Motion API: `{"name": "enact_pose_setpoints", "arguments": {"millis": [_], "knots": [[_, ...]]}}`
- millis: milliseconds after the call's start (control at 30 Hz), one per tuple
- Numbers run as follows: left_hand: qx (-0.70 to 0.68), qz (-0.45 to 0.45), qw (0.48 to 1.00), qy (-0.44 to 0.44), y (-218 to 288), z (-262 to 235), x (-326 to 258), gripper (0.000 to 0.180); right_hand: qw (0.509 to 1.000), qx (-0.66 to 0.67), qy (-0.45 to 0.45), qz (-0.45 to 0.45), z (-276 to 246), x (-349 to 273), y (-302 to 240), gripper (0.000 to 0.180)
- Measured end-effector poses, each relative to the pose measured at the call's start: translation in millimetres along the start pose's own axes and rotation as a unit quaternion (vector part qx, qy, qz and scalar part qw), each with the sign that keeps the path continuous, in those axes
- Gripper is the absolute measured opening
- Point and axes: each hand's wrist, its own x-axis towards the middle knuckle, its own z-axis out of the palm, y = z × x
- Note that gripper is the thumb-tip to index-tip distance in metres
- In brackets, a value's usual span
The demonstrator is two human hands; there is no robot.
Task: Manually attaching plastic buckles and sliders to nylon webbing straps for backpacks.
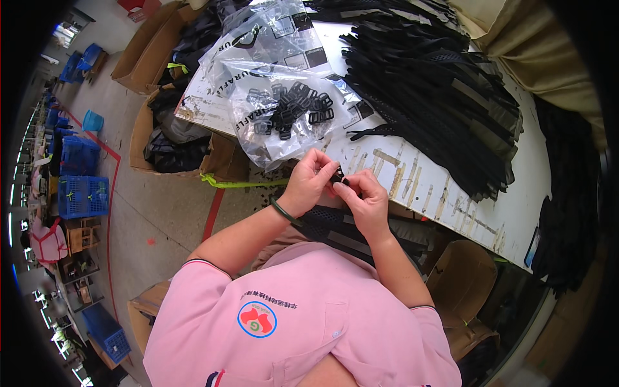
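My left hand point(308, 184) and my right hand point(366, 200) meet at the table's near edge, fingers pinched together. Between them is a small black plastic buckle point(339, 173), mostly covered by the fingertips; whether webbing runs through it I cannot tell. Just beyond my hands lies a clear plastic bag point(258, 145) with several black plastic buckles point(290, 106) in it. Dark mesh strap material point(325, 222) hangs below my hands, over my lap. A dark bangle point(284, 211) circles my left wrist.
Black straps point(425, 97) lie in a thick heap across the white, tape-marked table point(406, 174). Open cardboard boxes point(174, 171) stand at its left, one holding dark fabric. A yellow-green strip point(242, 183) hangs beside them. Blue crates point(84, 197) stand farther left.
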Motion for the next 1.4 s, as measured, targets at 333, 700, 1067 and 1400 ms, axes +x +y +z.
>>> {"name": "enact_pose_setpoints", "arguments": {"millis": [333,700,1067,1400], "knots": [[0.185,0.126,0.974,0.015,16.1,12.9,-5.3,0.013,0.933,0.241,-0.013,0.267,-9.5,2.4,-5.5,0.015],[0.217,0.172,0.957,-0.087,15.5,6.6,-6.5,0.012,0.927,0.236,-0.017,0.291,-17.3,2.6,-4.8,0.013],[0.201,0.205,0.938,-0.195,17.9,-8.4,-16.6,0.038,0.937,0.208,-0.059,0.276,-17.8,0.0,0.8,0.010],[0.117,0.182,0.967,-0.137,-5.2,-4.4,-23.6,0.032,0.956,0.136,-0.084,0.245,-16.0,1.0,-3.2,0.021]]}}
